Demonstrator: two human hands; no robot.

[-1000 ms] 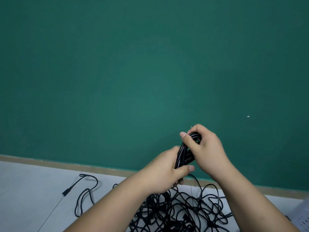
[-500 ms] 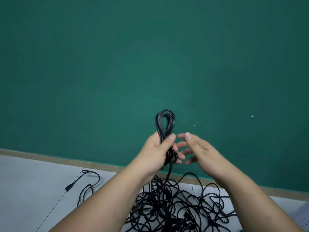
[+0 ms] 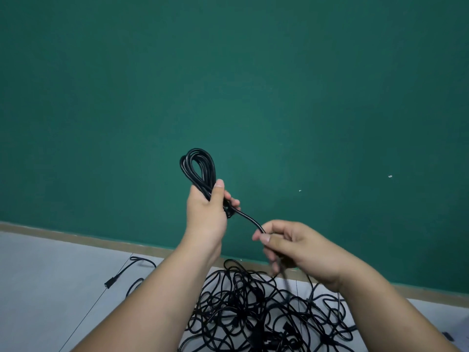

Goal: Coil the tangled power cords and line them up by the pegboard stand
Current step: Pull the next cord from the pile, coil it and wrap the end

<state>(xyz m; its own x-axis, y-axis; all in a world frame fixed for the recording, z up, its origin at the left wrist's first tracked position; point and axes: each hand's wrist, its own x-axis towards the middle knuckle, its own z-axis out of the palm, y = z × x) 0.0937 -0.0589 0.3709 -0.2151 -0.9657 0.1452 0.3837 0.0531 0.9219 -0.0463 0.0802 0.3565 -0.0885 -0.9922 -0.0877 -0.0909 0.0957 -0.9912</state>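
Note:
My left hand point(image 3: 206, 212) grips a partly coiled black power cord point(image 3: 199, 165), whose loops stick up above my fist. A single strand of that cord runs down and right into my right hand point(image 3: 291, 246), which pinches it between thumb and fingers. Below both hands a big tangle of black cords point(image 3: 264, 311) lies on the grey floor. A loose cord end with a plug point(image 3: 111, 283) lies to the left of the tangle. No pegboard stand is clearly in view.
A dark green wall point(image 3: 253, 85) fills most of the view, meeting the grey tiled floor point(image 3: 45, 288) along a tan skirting strip point(image 3: 76, 237). At the bottom right corner a pale object point(image 3: 460, 334) shows only in part.
My left hand has lifted the coil higher and to the left. My right hand has let go of the coil, dropped down to the right and taken hold of the trailing strand.

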